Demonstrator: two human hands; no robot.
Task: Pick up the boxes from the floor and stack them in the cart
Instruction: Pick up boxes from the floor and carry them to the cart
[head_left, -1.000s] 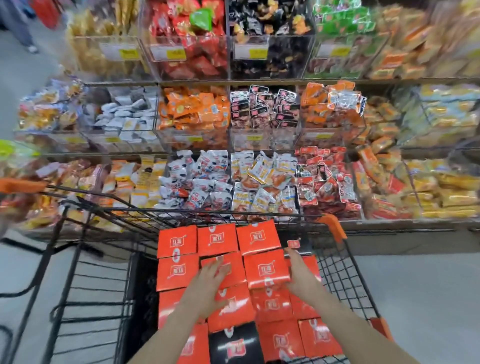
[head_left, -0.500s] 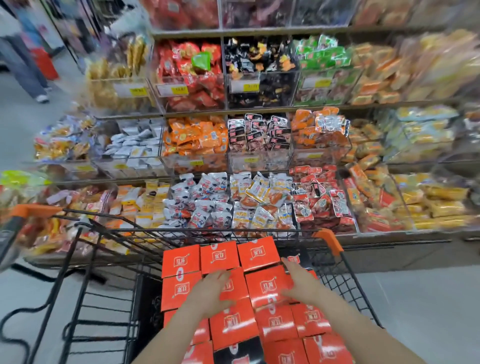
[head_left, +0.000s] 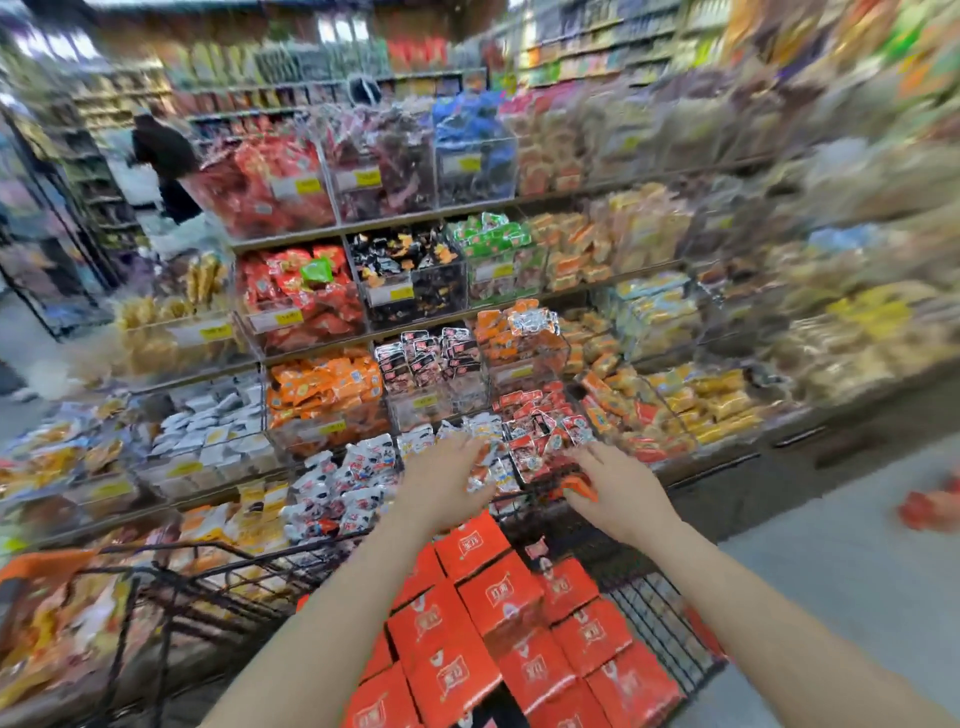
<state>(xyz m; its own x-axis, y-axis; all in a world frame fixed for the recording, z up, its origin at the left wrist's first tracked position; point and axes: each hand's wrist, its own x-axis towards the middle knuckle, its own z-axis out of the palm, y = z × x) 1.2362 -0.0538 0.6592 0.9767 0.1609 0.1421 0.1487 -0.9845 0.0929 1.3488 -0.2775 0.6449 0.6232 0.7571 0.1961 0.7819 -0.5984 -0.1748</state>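
Several red boxes (head_left: 498, 597) with white labels lie stacked in the black wire cart (head_left: 660, 618) at the bottom middle. My left hand (head_left: 441, 483) hovers above the stack's far end, fingers relaxed, holding nothing. My right hand (head_left: 618, 488) floats over the cart's far right corner beside its orange corner cap (head_left: 576, 486), fingers spread and empty. More red boxes (head_left: 930, 506) lie blurred on the floor at the far right.
Shelves of snack packets (head_left: 415, 332) in clear bins run straight ahead behind the cart. A second cart with an orange handle (head_left: 47, 564) stands at the lower left. A person in dark clothes (head_left: 161, 156) stands in the aisle at upper left. Grey floor (head_left: 831, 561) opens to the right.
Both hands have lifted off the boxes in the cart and now hover above them. The view has swung upward and tilted, showing more shelves and the floor at right.
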